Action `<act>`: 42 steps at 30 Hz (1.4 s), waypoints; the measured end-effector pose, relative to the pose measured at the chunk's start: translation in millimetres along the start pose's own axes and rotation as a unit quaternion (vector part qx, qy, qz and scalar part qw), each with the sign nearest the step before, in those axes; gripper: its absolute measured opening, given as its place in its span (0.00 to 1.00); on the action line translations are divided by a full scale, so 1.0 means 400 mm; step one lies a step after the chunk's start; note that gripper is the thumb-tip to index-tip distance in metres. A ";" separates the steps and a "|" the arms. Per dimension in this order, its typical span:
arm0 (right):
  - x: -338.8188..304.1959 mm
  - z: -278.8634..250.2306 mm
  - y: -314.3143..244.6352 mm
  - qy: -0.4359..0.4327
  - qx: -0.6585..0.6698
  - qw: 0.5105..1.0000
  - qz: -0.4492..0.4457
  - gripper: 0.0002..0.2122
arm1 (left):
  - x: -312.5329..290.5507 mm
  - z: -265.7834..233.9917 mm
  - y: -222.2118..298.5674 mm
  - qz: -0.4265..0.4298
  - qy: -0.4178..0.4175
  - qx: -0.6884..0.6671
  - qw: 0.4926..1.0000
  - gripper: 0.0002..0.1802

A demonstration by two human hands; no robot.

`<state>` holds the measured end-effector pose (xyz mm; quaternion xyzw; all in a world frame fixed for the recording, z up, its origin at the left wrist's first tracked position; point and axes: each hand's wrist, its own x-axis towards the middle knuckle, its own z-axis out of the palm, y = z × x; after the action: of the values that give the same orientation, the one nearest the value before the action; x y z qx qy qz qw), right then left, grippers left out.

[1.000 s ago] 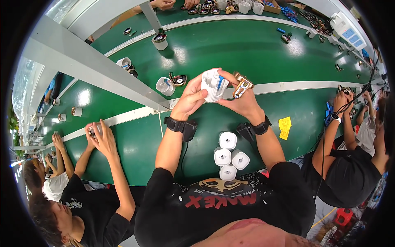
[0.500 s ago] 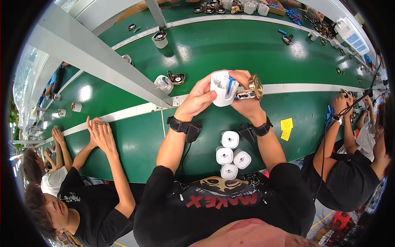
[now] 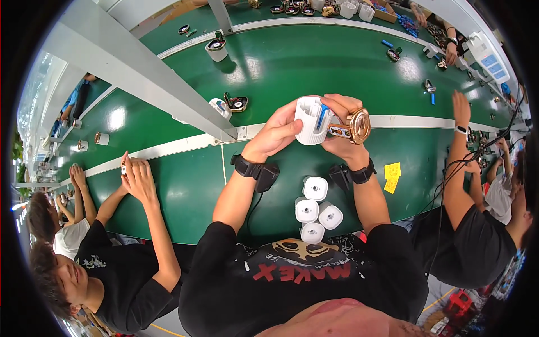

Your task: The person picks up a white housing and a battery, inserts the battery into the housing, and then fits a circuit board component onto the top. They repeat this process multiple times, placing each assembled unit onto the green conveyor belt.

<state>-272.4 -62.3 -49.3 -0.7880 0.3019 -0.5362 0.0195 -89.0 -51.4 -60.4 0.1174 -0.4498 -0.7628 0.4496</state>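
My left hand (image 3: 274,135) is wrapped round a white ribbed plastic housing (image 3: 306,130), held above the green table with its open, compartmented end showing. A blue cylindrical cell (image 3: 321,117) sits in a slot along the housing's right side. My right hand (image 3: 343,153) is closed round a gold-rimmed round cap (image 3: 360,126), which has a small circuit board (image 3: 339,131) on its stem. Its upper fingers reach the housing's edge beside the cell. Whether wires join cap and housing is hidden. Several white rounded-square cups (image 3: 315,189) stand on the table between my forearms.
Yellow paper slips (image 3: 392,177) lie right of my right forearm. A white rail (image 3: 387,121) crosses the table, and a white post (image 3: 151,73) slants in from the left. Beyond are a white housing (image 3: 216,49) and an opened unit (image 3: 237,103). Cables (image 3: 477,150) hang at right; co-workers sit on both sides.
My hands, the housing and the gold cap have shifted slightly right. At right, a co-worker's arm now stretches forward over the table, and another person's hand shows at the far right edge.
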 end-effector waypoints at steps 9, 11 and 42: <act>-0.010 0.016 0.013 0.014 0.018 1.000 -0.017 0.30 | 0.003 -0.002 -0.002 -0.005 0.010 0.030 0.999 0.41; -0.009 0.017 0.019 0.004 0.013 1.000 -0.007 0.32 | 0.005 -0.004 -0.003 -0.005 0.020 0.020 1.000 0.40; -0.312 -0.501 0.762 0.087 -0.196 0.796 0.567 0.20 | -0.144 0.064 0.001 -0.101 0.044 0.537 0.836 0.34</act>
<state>-613.2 -190.6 -176.4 -0.4132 0.7933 -0.4251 0.1390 -70.8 8.9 -58.5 0.4187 -0.7542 -0.4364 0.2558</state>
